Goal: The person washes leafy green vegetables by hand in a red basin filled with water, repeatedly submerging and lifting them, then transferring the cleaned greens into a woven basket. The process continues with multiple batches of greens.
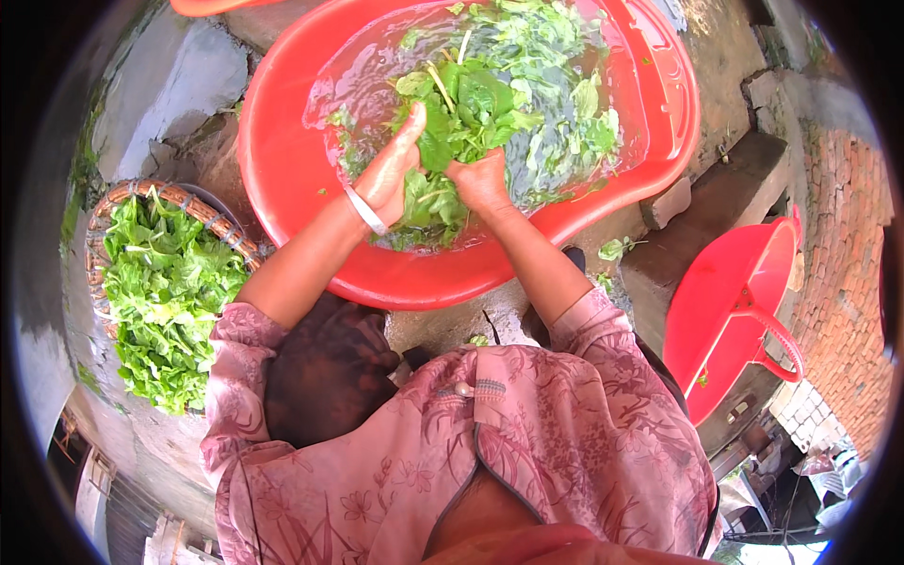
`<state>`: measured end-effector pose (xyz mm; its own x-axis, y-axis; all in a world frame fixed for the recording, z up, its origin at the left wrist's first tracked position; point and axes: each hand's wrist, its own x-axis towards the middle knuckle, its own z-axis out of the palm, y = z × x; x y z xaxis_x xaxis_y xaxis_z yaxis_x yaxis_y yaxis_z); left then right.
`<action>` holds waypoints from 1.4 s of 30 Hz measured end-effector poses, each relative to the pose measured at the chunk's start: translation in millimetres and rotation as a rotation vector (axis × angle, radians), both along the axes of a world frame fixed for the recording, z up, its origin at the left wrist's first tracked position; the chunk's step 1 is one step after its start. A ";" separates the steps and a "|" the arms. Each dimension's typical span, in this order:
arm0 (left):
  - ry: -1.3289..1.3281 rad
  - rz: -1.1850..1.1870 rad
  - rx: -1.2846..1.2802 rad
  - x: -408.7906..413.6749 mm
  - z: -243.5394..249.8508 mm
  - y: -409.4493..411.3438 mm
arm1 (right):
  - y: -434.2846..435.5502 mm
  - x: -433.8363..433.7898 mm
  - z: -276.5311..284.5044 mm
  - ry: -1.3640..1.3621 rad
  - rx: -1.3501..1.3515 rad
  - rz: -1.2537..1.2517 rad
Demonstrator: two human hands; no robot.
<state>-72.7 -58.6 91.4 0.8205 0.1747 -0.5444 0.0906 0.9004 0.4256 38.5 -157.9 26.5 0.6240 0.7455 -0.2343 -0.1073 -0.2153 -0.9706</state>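
Observation:
A bunch of leafy greens [466,106] with pale stems is gathered between my hands above the water in a red plastic tub [424,275]. My left hand [395,169], with a white band at the wrist, presses the bunch from the left; its thumb points up and its other fingers are partly behind the leaves. On the other side, my right hand [484,180] grips the lower part of the bunch, fingertips hidden by leaves. More wet greens [558,56] float in the water at the tub's far and right side.
At left stands a woven basket [226,229] heaped with greens [169,296]. A red plastic basket with a handle [727,304] leans by a concrete block [706,198] at right. Loose leaves [618,247] lie on the wet ground. A brick wall [847,282] rises farther right.

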 end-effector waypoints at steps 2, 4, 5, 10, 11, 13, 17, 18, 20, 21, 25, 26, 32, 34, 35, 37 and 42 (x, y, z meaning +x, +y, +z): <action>0.070 -0.125 0.181 -5.5 2.3 1.8 | -1.3 4.6 3.4 -0.058 -0.024 -0.029; 0.219 -0.332 0.520 -8.3 0.2 16.5 | 0.7 10.9 7.1 -0.023 -0.041 -0.053; 0.296 -0.436 0.688 -9.8 0.1 22.9 | 1.3 14.3 10.4 -0.006 -0.050 -0.065; 0.499 -0.418 1.451 -46.8 -31.7 64.5 | -3.1 43.3 40.9 -0.023 -0.086 -0.103; 0.630 -0.426 1.620 -53.3 -28.6 60.3 | -5.0 54.9 37.9 -0.004 0.015 -0.106; 0.766 -0.476 1.896 -68.8 -26.7 59.4 | -1.2 67.6 68.6 -0.031 -0.018 -0.136; 0.729 -0.730 2.007 -87.2 -11.8 59.0 | 4.7 96.3 103.5 -0.061 0.111 -0.127; 0.749 -0.824 1.965 -91.6 -7.9 60.5 | 6.8 99.7 115.1 -0.090 0.102 -0.117; 0.738 -0.944 1.944 -99.3 -4.7 60.2 | 9.0 107.9 133.5 -0.237 0.059 -0.092; 0.716 -0.971 1.966 -103.7 -3.5 58.7 | 12.3 110.0 137.4 -0.265 0.109 -0.101; 0.628 -1.024 1.936 -113.3 -6.7 56.5 | 14.2 117.4 164.3 -0.272 0.057 -0.075; 0.629 -1.024 1.922 -113.9 -6.7 56.3 | 14.6 120.8 166.8 -0.301 0.063 -0.064; 0.606 -0.967 1.869 -116.4 -1.7 54.2 | 16.9 121.4 161.6 -0.294 0.055 -0.074; 0.573 -0.931 1.814 -118.0 -0.4 54.7 | 18.1 115.4 159.3 -0.256 0.038 -0.109; 0.574 -0.938 1.808 -118.9 0.1 56.2 | 18.8 115.6 155.6 -0.227 0.039 -0.114; 0.549 -0.956 1.806 -112.3 -1.0 59.1 | 14.1 122.9 146.2 -0.183 0.034 -0.145; 0.496 -0.918 1.762 -107.6 3.1 58.2 | 8.9 132.3 136.7 -0.187 -0.101 -0.129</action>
<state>-180.4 -0.3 94.5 0.8215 0.3602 -0.4420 0.5409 -0.7375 0.4043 170.8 -149.0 163.1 0.7519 0.6356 -0.1750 0.0397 -0.3086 -0.9504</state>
